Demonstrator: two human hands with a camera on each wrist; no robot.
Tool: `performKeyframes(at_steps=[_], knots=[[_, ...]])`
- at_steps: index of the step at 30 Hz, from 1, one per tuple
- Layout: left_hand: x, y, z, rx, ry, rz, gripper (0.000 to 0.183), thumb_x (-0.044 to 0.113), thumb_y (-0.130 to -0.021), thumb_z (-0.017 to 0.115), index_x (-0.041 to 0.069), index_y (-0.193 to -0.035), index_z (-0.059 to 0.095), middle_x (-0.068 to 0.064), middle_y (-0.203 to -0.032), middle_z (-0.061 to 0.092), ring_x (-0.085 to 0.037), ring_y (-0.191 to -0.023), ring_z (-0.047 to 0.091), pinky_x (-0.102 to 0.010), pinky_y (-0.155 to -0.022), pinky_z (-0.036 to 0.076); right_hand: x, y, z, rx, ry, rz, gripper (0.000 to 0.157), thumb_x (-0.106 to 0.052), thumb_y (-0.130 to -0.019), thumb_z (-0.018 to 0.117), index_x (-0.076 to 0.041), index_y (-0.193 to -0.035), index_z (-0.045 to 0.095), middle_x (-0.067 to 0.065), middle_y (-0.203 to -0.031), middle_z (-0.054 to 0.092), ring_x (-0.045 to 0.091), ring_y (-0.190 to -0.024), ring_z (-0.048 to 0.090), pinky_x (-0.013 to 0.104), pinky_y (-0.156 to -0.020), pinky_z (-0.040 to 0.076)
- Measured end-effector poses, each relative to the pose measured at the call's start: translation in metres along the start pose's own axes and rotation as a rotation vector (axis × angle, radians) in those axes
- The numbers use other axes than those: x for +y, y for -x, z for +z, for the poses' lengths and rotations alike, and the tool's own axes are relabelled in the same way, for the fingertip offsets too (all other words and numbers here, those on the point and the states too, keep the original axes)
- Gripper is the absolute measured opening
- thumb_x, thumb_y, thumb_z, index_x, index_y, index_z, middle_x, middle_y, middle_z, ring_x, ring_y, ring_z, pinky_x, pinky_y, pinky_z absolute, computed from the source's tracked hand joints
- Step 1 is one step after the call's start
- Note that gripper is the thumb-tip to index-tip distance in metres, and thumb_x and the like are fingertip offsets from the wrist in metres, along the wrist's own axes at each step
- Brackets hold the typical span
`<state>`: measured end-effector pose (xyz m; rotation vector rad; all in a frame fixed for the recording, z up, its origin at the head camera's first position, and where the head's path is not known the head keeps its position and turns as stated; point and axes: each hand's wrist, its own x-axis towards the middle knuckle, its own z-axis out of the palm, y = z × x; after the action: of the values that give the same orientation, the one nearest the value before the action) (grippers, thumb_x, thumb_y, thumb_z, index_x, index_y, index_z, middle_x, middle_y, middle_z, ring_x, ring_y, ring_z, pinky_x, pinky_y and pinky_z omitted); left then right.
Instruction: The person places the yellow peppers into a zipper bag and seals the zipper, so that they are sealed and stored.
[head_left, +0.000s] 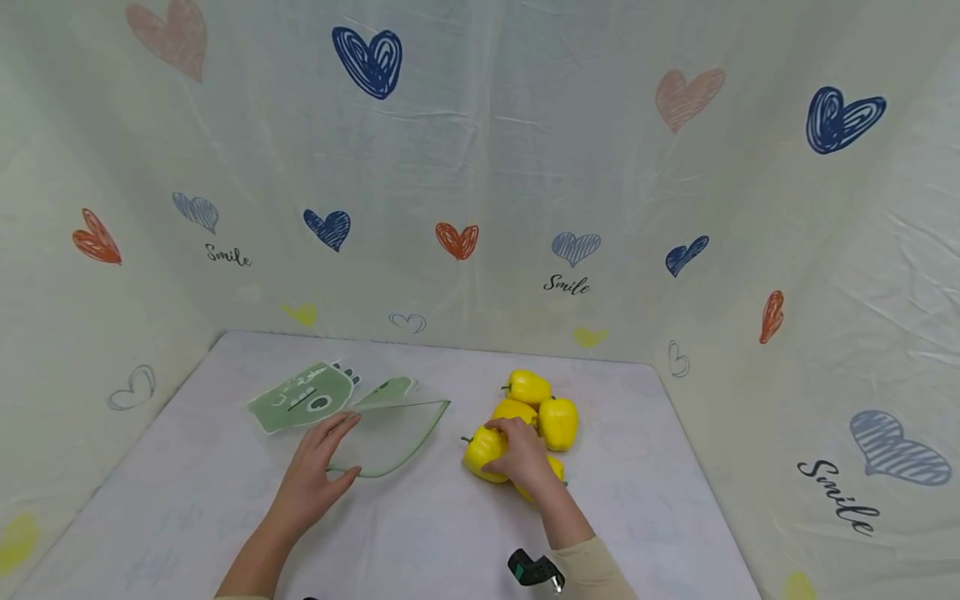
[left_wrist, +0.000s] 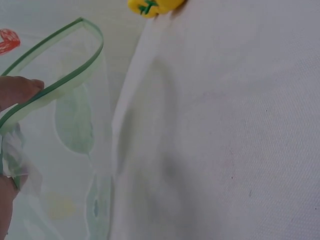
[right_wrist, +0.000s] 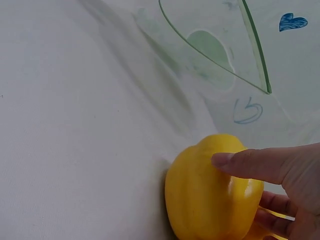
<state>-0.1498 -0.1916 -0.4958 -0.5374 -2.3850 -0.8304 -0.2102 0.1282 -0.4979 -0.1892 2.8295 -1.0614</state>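
A clear zip bag (head_left: 300, 400) with green printing lies on its side on the left, its green-edged mouth spread toward the right. My left hand (head_left: 318, 467) holds that mouth apart by its rim. In the left wrist view the thumb (left_wrist: 22, 91) presses on the green rim (left_wrist: 70, 75), with part of the hand behind the film. My right hand (head_left: 523, 454) grips a yellow bell pepper (head_left: 480, 452), thumb across its side in the right wrist view, where the pepper (right_wrist: 210, 195) sits close over the white cloth.
Several more yellow bell peppers (head_left: 558, 425) cluster just behind and beside my right hand. A black device (head_left: 532, 569) shows by the right sleeve (head_left: 596, 567). The white-covered table (head_left: 420, 533) backs onto a pale curtain (head_left: 495, 167) printed with hearts.
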Motion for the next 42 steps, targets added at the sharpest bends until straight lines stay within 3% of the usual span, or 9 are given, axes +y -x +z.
performKeyframes(at_steps=[11, 18, 28, 39, 42], knots=[[0.001, 0.001, 0.0, 0.007, -0.015, 0.004, 0.092, -0.01, -0.054, 0.088, 0.001, -0.137, 0.05, -0.013, -0.138, 0.048, -0.033, -0.125, 0.042, -0.008, -0.109, 0.01, 0.0, 0.001, 0.0, -0.001, 0.049, -0.041, 0.062, -0.01, -0.066, 0.09, -0.015, -0.122, 0.064, 0.007, -0.12, 0.057, 0.031, -0.113, 0.05, 0.054, -0.099, 0.034], [0.0, 0.002, 0.001, 0.01, -0.015, 0.022, 0.093, -0.011, -0.053, 0.088, 0.0, -0.137, 0.05, -0.014, -0.138, 0.049, -0.033, -0.124, 0.043, -0.009, -0.109, 0.012, -0.002, 0.006, -0.004, -0.015, -0.026, -0.041, 0.063, -0.013, -0.069, 0.089, -0.017, -0.126, 0.062, 0.005, -0.124, 0.056, 0.029, -0.114, 0.05, 0.054, -0.099, 0.038], [0.001, 0.004, 0.005, 0.007, -0.002, 0.045, 0.093, -0.01, -0.054, 0.087, 0.0, -0.138, 0.049, -0.016, -0.138, 0.049, -0.034, -0.122, 0.044, -0.009, -0.109, 0.013, -0.023, 0.019, -0.016, -0.061, -0.125, -0.133, 0.064, -0.016, -0.072, 0.087, -0.017, -0.129, 0.06, 0.003, -0.126, 0.054, 0.027, -0.112, 0.053, 0.049, -0.096, 0.046], [0.006, 0.004, 0.013, -0.004, 0.0, 0.06, 0.092, -0.009, -0.053, 0.088, -0.001, -0.136, 0.05, -0.015, -0.137, 0.051, -0.033, -0.12, 0.047, -0.009, -0.108, 0.013, -0.046, 0.032, -0.016, -0.08, -0.179, -0.226, 0.064, -0.018, -0.074, 0.084, -0.017, -0.133, 0.057, 0.001, -0.127, 0.053, 0.025, -0.114, 0.05, 0.047, -0.097, 0.045], [0.01, 0.004, 0.014, -0.031, -0.007, 0.033, 0.091, -0.006, -0.055, 0.089, 0.001, -0.137, 0.05, -0.013, -0.138, 0.05, -0.032, -0.121, 0.047, -0.009, -0.108, 0.013, -0.051, 0.035, -0.013, -0.078, -0.202, -0.242, 0.065, -0.019, -0.075, 0.084, -0.02, -0.134, 0.056, -0.003, -0.126, 0.052, 0.021, -0.116, 0.049, 0.046, -0.1, 0.044]])
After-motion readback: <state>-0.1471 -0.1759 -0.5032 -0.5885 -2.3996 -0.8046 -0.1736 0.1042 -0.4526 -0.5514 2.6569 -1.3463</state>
